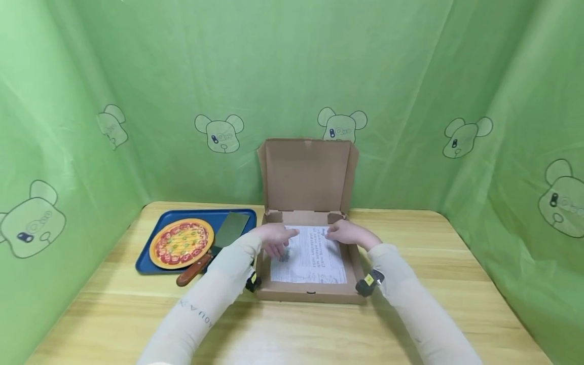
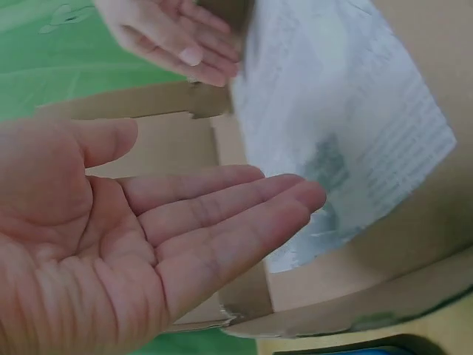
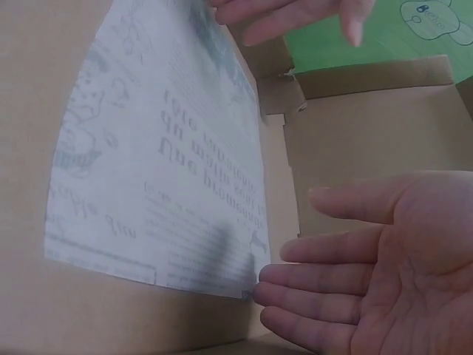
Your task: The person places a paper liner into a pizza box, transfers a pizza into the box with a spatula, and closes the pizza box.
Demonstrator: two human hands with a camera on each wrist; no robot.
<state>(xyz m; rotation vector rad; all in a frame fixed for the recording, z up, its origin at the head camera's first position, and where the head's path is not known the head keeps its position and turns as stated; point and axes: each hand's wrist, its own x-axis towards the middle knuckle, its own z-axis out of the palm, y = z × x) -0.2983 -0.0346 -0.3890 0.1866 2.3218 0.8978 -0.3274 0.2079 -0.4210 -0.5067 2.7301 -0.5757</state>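
A sheet of printed paper (image 1: 310, 256) lies flat inside an open cardboard pizza box (image 1: 315, 294). The left hand (image 1: 275, 238) is over the paper's left part, fingers extended; in the left wrist view its palm faces the camera and nothing is in it. Over the far right part of the paper is the right hand (image 1: 350, 234). The right wrist view shows that hand's fingers (image 3: 318, 279) nearly straight, tips right by the paper's edge, holding nothing. The raised box lid (image 1: 307, 175) stands behind both hands.
On the left of the wooden table (image 1: 433, 284), a blue tray (image 1: 157, 228) bears a toy pizza (image 1: 182, 243) and a spatula (image 1: 231, 229) whose wooden handle (image 1: 193, 269) overhangs the front rim. Green curtains (image 1: 292, 66) surround the table.
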